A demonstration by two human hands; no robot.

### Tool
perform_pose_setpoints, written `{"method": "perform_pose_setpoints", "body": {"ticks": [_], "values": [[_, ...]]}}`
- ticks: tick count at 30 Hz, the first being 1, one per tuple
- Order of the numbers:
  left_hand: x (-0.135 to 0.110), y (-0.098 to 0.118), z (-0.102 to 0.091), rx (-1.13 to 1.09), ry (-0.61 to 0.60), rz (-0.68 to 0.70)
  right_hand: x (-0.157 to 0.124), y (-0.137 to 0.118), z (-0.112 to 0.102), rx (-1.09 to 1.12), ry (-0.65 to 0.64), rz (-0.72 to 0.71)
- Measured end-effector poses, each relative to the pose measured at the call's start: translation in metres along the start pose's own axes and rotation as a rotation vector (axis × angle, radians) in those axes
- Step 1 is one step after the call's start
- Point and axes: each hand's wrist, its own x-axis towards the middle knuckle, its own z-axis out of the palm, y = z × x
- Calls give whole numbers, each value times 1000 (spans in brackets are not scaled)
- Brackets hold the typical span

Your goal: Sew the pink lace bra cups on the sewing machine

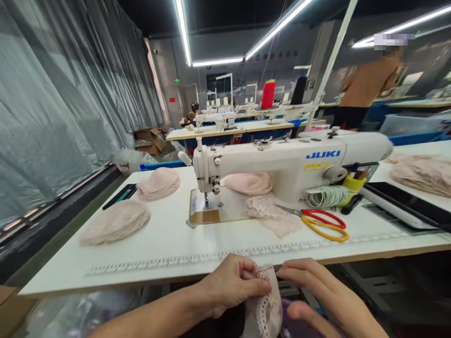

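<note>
Both of my hands are below the front edge of the white table (169,244). My left hand (230,284) is closed, pinching the top of a pale pink lace-trimmed fabric piece (264,310). My right hand (324,293) pinches the same piece from the right, its fingertips meeting the left hand's. The fabric hangs down between my hands. A white JUKI sewing machine (282,164) stands on the table ahead of me, with its needle (206,199) at the left.
Stacks of pink fabric pieces (116,223) (159,183) lie left of the machine, more (423,173) at the right. Red and yellow scissors (322,223) and lace (273,213) lie near the machine. A person in an orange top (366,89) stands at the back right.
</note>
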Motion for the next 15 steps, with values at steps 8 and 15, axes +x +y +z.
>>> {"method": "perform_pose_setpoints", "body": {"ticks": [8,15], "values": [[-14,-37,13,-120,112,-77,-44,-14,39,-34,-148,-6],[-8,-44,27,-112,122,-113,-46,-21,32,238,-117,108]]}}
